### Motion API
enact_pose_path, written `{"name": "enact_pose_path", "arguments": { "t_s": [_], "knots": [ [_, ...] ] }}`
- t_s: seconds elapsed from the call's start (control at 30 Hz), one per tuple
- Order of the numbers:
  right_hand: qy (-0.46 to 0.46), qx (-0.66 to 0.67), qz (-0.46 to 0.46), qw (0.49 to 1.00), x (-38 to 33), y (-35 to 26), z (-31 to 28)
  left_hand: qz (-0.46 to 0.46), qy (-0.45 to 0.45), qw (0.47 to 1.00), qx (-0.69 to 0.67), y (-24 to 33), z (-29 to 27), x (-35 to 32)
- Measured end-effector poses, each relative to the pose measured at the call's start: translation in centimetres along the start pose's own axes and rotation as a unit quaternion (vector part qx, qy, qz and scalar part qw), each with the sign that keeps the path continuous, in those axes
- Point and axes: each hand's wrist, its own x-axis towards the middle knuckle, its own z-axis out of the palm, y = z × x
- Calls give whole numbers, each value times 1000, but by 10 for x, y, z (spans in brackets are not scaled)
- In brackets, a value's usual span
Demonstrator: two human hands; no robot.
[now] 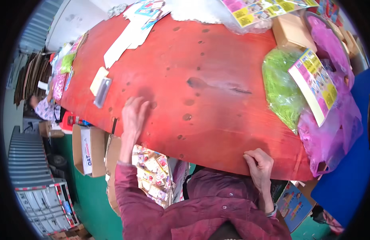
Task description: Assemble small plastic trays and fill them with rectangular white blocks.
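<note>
My left hand (135,115) is over the left part of the red table (217,132), its fingers slightly bent and apart, with nothing visible in it. My right hand (260,162) rests at the table's near edge with its fingers curled closed, and no object shows in it. Left of and beyond my left hand lie a pale yellow block (98,80) and a grey translucent strip (102,93), side by side. Below my left forearm, an open carton holds many small printed packets (155,176).
To the right are a bag of green shreds (281,80), a printed card sheet (315,86) and purple plastic bags (333,132). White card strips (127,44) and another printed sheet (265,10) lie at the far side. A cardboard box (98,148) stands at left; another person (45,108) is beyond.
</note>
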Motion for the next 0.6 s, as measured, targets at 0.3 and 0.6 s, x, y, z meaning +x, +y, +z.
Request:
{"name": "enact_pose_path", "arguments": {
  "t_s": [0.3, 0.6],
  "knots": [
    [-6, 3, 18, 1000, 2, 2, -10, -6, 25, 999, 18, -20, 22, 18],
    [10, 7, -40, 999, 5, 9, -11, -44, 55, 990, 120, -54, 22, -5]
  ]
}}
